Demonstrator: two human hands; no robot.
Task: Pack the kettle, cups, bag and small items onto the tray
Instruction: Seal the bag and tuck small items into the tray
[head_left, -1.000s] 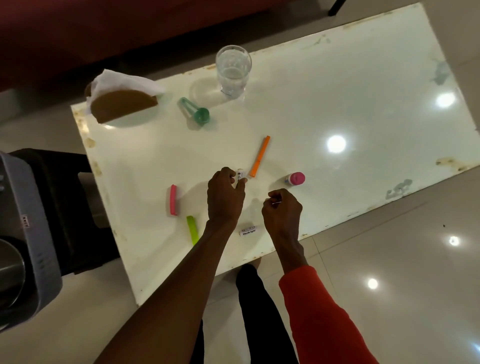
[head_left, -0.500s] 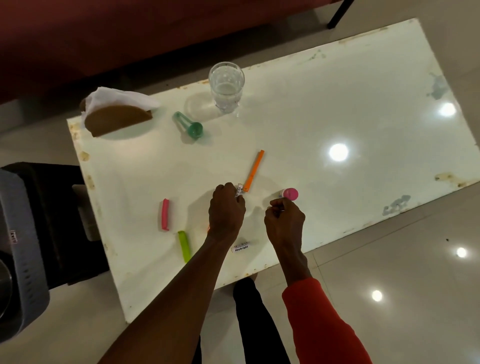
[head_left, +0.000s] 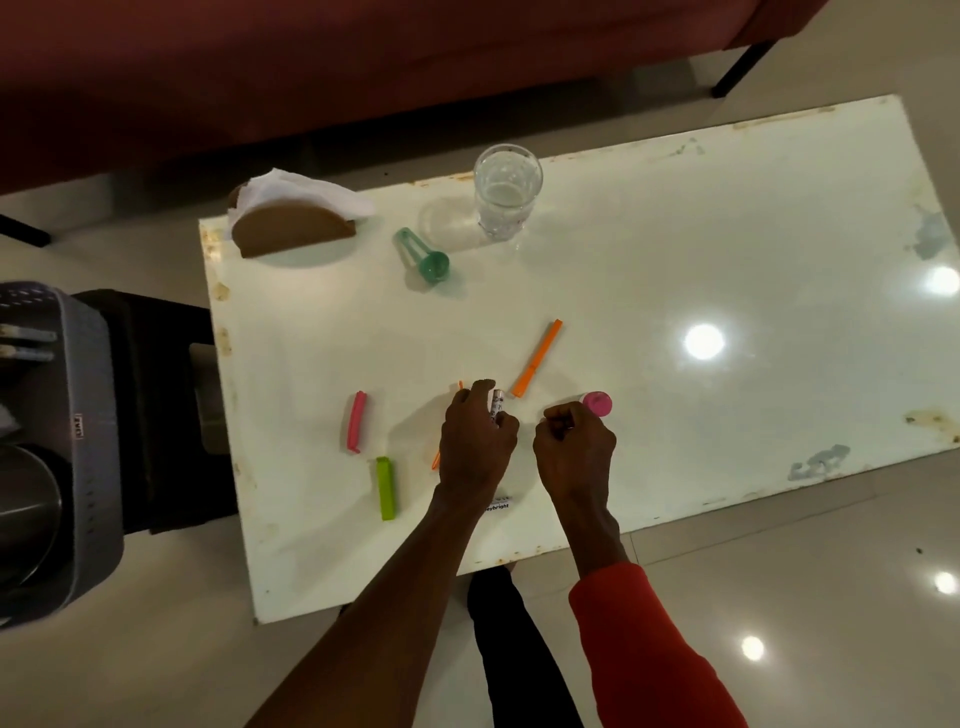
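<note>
My left hand (head_left: 478, 441) grips a small white printed tube (head_left: 497, 404) just above the white table (head_left: 727, 249). My right hand (head_left: 574, 447) is curled beside it, pinching something tiny at its fingertips; its knuckles almost touch a pink-capped bottle (head_left: 597, 402). Loose clips lie around: a long orange one (head_left: 537, 357), a pink one (head_left: 356, 422), a green one (head_left: 385, 488), and a second orange one (head_left: 436, 460) mostly hidden under my left hand. A grey tray (head_left: 83, 441) at the far left holds a metal kettle (head_left: 21, 509).
A glass of water (head_left: 506, 189), a teal clip (head_left: 423, 257) and a brown napkin holder (head_left: 293, 228) stand along the table's far edge. A white labelled packet (head_left: 500, 506) lies under my left wrist. A dark stool (head_left: 166, 405) sits between tray and table.
My head has tilted, so the table sits lower and further right in view. My right hand has moved up close to the pink-capped bottle. My left hand still holds the white tube.
</note>
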